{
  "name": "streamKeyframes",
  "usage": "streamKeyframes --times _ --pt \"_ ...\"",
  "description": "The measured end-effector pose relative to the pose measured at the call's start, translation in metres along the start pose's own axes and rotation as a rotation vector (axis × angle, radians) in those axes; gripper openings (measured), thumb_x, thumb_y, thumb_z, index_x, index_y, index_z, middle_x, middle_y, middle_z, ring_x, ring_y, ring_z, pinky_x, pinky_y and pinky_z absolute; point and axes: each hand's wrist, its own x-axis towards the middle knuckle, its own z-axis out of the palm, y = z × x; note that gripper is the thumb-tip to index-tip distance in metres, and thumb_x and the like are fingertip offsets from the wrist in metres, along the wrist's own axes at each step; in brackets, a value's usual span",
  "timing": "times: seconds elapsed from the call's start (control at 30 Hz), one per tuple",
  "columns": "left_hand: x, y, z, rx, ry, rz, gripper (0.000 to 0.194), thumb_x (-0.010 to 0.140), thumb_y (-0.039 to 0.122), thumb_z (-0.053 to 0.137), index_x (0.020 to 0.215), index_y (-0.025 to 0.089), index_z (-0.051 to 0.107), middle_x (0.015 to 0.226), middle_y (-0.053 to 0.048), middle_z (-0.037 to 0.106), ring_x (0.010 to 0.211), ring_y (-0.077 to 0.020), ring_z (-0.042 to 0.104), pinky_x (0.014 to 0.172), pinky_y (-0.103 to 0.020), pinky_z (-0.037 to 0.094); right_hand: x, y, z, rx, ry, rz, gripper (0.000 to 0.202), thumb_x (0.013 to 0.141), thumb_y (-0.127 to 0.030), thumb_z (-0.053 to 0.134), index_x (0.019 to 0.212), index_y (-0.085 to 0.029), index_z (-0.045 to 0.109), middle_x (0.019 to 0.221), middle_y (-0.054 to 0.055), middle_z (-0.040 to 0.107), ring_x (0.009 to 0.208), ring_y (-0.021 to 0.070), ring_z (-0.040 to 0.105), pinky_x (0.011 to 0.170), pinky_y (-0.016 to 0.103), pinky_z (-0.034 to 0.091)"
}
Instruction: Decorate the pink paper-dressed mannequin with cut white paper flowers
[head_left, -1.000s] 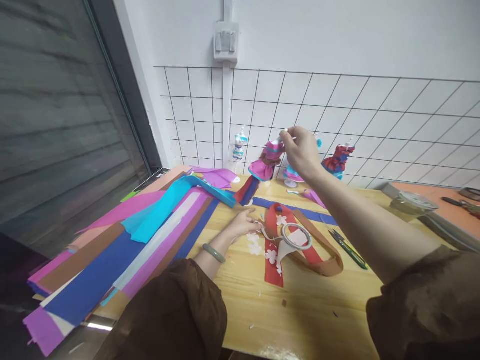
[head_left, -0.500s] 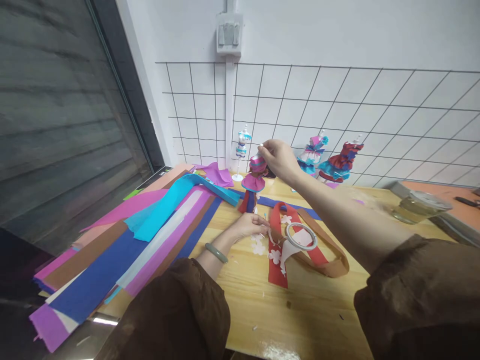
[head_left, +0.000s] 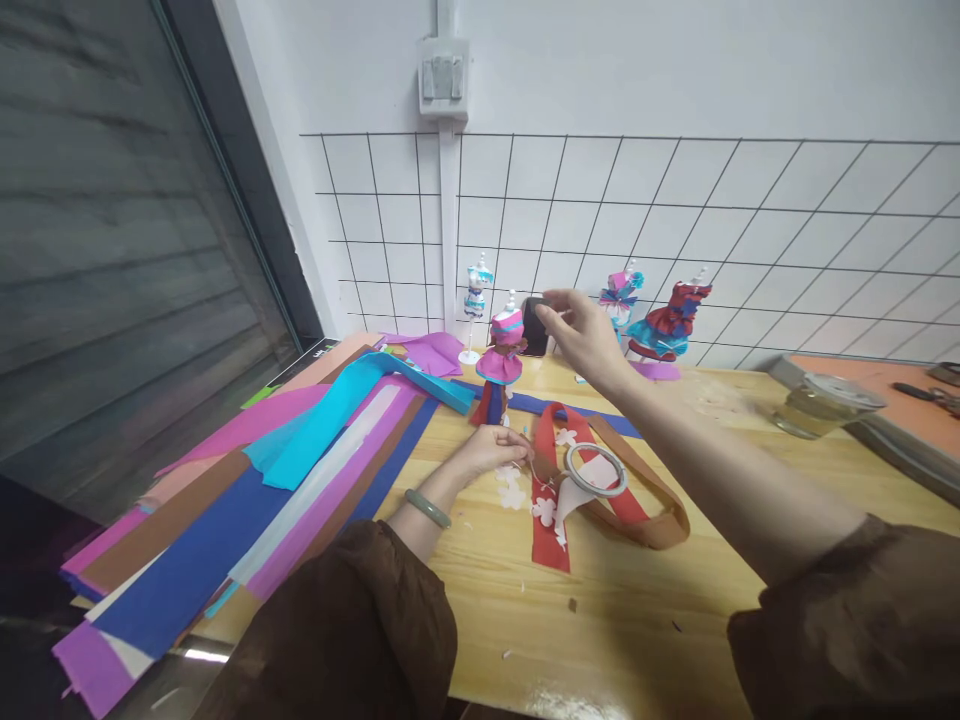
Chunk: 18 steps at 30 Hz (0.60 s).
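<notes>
A small dress form (head_left: pixel 507 345) in a pink, teal and brown paper outfit with a pleated skirt stands upright on the table. My right hand (head_left: pixel 579 332) is to its right, apart from it, thumb and fingers parted with nothing visible between them. Its fingertips overlap the edge of a black flat object (head_left: pixel 534 335); contact cannot be made out. Below the form, my left hand (head_left: pixel 491 450) is closed in a pinch by pale flower cut-outs (head_left: pixel 512 493); what it pinches is too small to name. A roll of white tape (head_left: pixel 622 478) lies on a red strip (head_left: pixel 551 552).
Crepe paper strips (head_left: pixel 202 525) in several colours cover the left side. Behind stand dressed forms: a white and blue one (head_left: pixel 475 300), a pink and blue one (head_left: pixel 619 297) and a red one (head_left: pixel 671 315). A clear container (head_left: pixel 817 410) sits at right; a brown strip (head_left: pixel 667 510) curls mid-table.
My right hand has let go of the dress form's top and moved a little right. The form now stands by itself. My left hand stays pinched in nearly the same place.
</notes>
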Motion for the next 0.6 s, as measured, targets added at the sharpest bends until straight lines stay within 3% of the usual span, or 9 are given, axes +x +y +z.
streamKeyframes --times 0.1,0.23,0.3,0.43,0.6 --pt "0.001 -0.001 0.0 0.0 0.014 0.007 0.029 0.058 0.031 0.075 0.074 0.008 0.066 0.082 -0.012 0.068 0.073 -0.0162 0.063 0.07 -0.028 0.047 -0.038 0.021 -0.003 0.04 -0.014 0.071 0.033 0.083 -0.04 0.046 0.103 -0.016 0.055 0.089 0.006 0.062 0.072 0.0162 0.057 0.065 0.031 0.045" --pt "0.001 -0.001 0.002 0.006 0.026 0.01 0.032 0.06 0.032 0.074 0.079 0.008 0.066 0.08 -0.011 0.068 0.069 -0.0146 0.062 0.068 -0.027 0.047 -0.096 0.047 0.001 0.071 -0.263 0.211 0.03 0.081 -0.038 0.049 0.1 -0.016 0.057 0.081 0.005 0.063 0.069 0.017 0.058 0.063 0.031 0.046" --pt "0.001 0.001 0.003 0.01 0.025 0.01 0.032 0.06 0.033 0.074 0.081 0.009 0.066 0.078 -0.01 0.068 0.069 -0.0146 0.062 0.066 -0.026 0.047 -0.12 0.054 0.002 0.062 -0.33 0.24 0.026 0.08 -0.036 0.049 0.095 -0.017 0.059 0.082 0.004 0.064 0.07 0.0175 0.058 0.064 0.03 0.046" --pt "0.0 0.004 0.004 0.02 0.037 0.006 0.031 0.061 0.033 0.073 0.08 0.01 0.065 0.072 -0.007 0.067 0.063 -0.0127 0.06 0.059 -0.023 0.045 -0.15 0.063 -0.01 0.027 -0.376 0.305 0.023 0.08 -0.035 0.048 0.09 -0.019 0.061 0.085 0.004 0.066 0.068 0.0183 0.059 0.06 0.03 0.045" --pt "0.002 0.003 0.003 0.018 0.046 0.004 0.031 0.06 0.034 0.074 0.077 0.01 0.065 0.073 -0.007 0.067 0.063 -0.0121 0.06 0.062 -0.024 0.046 -0.173 0.083 -0.042 -0.083 -0.372 0.326 0.021 0.08 -0.033 0.045 0.085 -0.021 0.062 0.077 0.004 0.065 0.065 0.0192 0.058 0.059 0.032 0.046"
